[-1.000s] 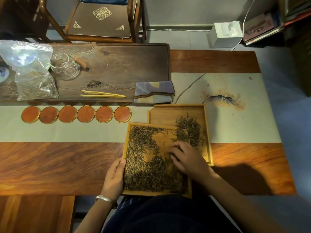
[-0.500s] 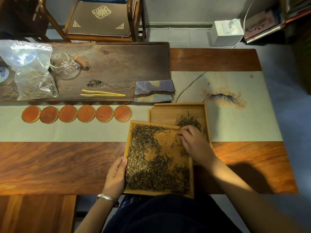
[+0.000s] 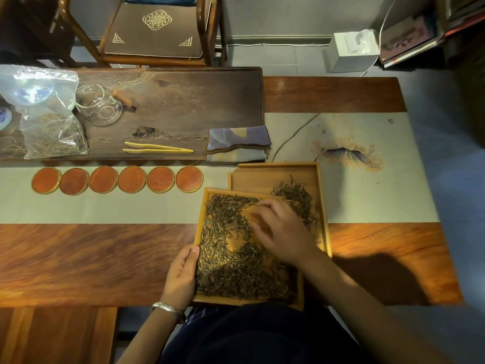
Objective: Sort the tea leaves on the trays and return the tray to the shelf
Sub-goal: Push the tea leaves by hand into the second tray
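Right hand (image 3: 282, 231) has come back from the far tray's pile to the upper middle of the near tray; left hand unchanged on the rim.

Table (image 3: 78, 261): wood, pale runner (image 3: 105, 206) across it. Dark tea board (image 3: 183, 106) at far left.

Near tray (image 3: 200, 224): at the table's near edge, its far corner overlapping the far tray (image 3: 275, 174). Leaves (image 3: 225, 229) cover its left side and near half; bare patch in the middle.

Far tray: small pile (image 3: 301, 198) at its right side, rest of the floor bare.

Right hand: palm down over the near tray, fingers loosely curled and spread, tips blurred. Cannot tell whether any leaves are pinched.

Left hand (image 3: 182, 277): grips the near tray's left rim, thumb (image 3: 193, 254) on top of the rim, fingers down the outside. Bracelet (image 3: 168, 310) on the wrist.

Six coasters (image 3: 118, 179) in a row on the runner, left of the trays. Tongs (image 3: 157, 148) and folded cloth (image 3: 238, 143) at the board's near edge.
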Motion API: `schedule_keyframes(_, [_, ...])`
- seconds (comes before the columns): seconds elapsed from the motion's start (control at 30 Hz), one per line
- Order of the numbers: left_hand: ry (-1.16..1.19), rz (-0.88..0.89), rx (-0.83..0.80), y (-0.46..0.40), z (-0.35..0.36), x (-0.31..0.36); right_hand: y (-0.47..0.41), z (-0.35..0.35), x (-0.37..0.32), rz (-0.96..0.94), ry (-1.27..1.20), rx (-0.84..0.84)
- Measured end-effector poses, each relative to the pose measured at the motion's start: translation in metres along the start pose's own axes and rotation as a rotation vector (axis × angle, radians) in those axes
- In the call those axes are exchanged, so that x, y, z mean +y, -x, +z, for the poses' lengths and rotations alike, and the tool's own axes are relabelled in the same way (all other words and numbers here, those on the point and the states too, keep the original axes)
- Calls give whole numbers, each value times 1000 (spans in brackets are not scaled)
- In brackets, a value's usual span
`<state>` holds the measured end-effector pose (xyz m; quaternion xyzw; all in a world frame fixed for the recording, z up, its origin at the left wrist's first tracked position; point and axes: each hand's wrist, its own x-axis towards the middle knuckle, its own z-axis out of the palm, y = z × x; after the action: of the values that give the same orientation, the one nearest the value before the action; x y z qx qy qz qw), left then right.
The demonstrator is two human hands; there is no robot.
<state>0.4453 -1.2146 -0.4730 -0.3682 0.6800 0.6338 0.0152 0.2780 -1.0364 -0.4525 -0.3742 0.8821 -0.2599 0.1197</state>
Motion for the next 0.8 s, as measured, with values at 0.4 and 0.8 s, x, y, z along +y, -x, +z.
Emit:
schedule_keyframes(0.4, [-1,27,5,6,3,6,-3,19,-11,-160,113,-168])
schedule_keyframes(0.8, [-5,13,-6,6,1,-1,15,10,17,-14,41,-1])
